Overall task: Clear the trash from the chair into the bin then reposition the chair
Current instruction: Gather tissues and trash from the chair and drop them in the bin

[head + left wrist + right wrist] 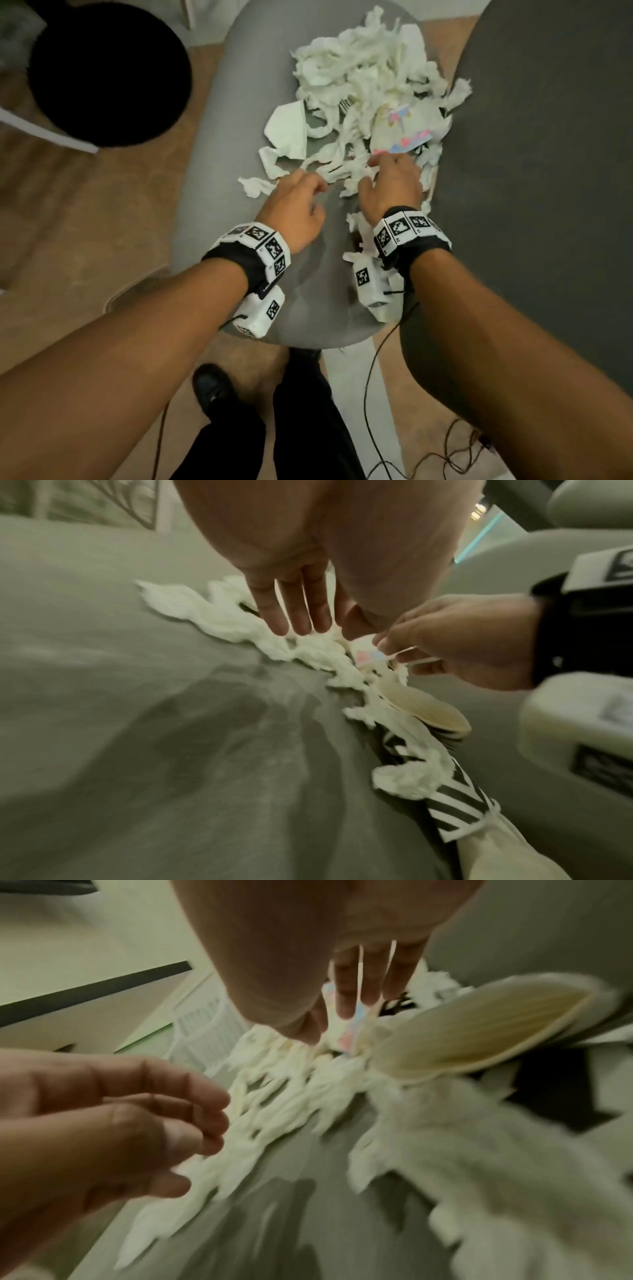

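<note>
A heap of torn white paper scraps [356, 78] covers the far half of the grey chair seat [219, 171], with a pastel-coloured wrapper [407, 144] among it. My left hand [301, 195] hovers at the heap's near left edge; its fingers [294, 610] point down straight onto the scraps and hold nothing. My right hand [390, 181] lies on the scraps just before the wrapper, its fingers [369, 988] stretched out and touching it. A beige ribbed paper plate [424, 710] and black-and-white striped paper [455, 804] lie along the seat's right side.
A round black bin [109, 78] stands on the floor at the upper left. The chair's dark grey back [531, 171] rises along the right. Cables [445, 455] trail over the floor at the lower right, near my legs and shoe [212, 387].
</note>
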Available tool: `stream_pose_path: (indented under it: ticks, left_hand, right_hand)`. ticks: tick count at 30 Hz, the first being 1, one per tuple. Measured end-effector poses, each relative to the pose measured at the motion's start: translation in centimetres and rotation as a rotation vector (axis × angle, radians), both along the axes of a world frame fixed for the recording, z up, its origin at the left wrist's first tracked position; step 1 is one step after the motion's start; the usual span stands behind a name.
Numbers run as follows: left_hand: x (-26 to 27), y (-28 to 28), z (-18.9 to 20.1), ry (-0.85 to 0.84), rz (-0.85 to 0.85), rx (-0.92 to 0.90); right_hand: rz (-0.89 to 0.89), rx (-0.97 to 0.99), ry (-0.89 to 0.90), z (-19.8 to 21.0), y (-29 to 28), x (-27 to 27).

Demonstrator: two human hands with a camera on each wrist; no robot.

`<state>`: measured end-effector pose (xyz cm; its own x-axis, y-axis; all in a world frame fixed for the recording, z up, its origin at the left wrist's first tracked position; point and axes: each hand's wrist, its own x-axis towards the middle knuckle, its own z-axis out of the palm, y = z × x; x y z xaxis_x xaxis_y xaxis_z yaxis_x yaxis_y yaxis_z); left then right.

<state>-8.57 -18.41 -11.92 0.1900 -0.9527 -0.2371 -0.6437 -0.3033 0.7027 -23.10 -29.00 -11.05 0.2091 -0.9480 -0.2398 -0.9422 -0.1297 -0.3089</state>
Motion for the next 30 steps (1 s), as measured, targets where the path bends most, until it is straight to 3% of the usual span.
stream_pose_path:
  ticks: [2, 5, 7, 10, 14, 16, 19, 23, 28, 30]
  left_hand:
    - [-2.3, -1.9, -0.4, -0.044, -0.069, -0.014]
    - [-4.0, -4.2, -1.2, -0.143, -0.162, 0.046]
    - [-4.3, -5.3, -1.6, -0.192, -0.16, 0.09]
    - [-3.6, -6.5, -2.1, -0.265, -0.159, 0.128]
    - [-2.2, -7.3, -2.9, -0.332, -0.238, 0.208]
    - [-1.7, -7.5, -3.0, -0.369, -0.263, 0.163]
    - [-0.8, -7.3, -3.0, -0.312, -0.185, 0.078]
    - [0.0, -5.9, -2.3, -0.128, 0.063, 0.071]
    - [1.4, -3.7, -1.3, -0.188, 0.093, 0.035]
    - [1.4, -2.8, -1.0, -0.236, 0.118, 0.056]
  right_hand:
    - [-0.164, -0.019, -0.035, -0.5, -2.1, -1.8]
    - [-0.318, 0.161, -0.097, -1.8, -4.4, -3.3]
    - [-0.29, 0.281, -0.023, -2.4, -4.9, -3.5]
    - [-0.172, 0.31, 0.091, -2.8, -5.0, -3.3]
    - [-0.069, 0.444, -0.093, -2.5, -4.4, -2.4]
    - [-0.057, 0.464, -0.24, -2.0, -4.3, -1.9]
    - [-0.084, 0.416, -0.389, -1.1, -4.6, -1.2]
    - [-0.23, 0.446, -0.47, -0.2, -5.4, 0.0]
    - [-0.296, 0.565, -0.534, 0.5, -4.2, 1.1]
    - [-0.27, 0.525, -0.481, 0.2, -3.5, 1.3]
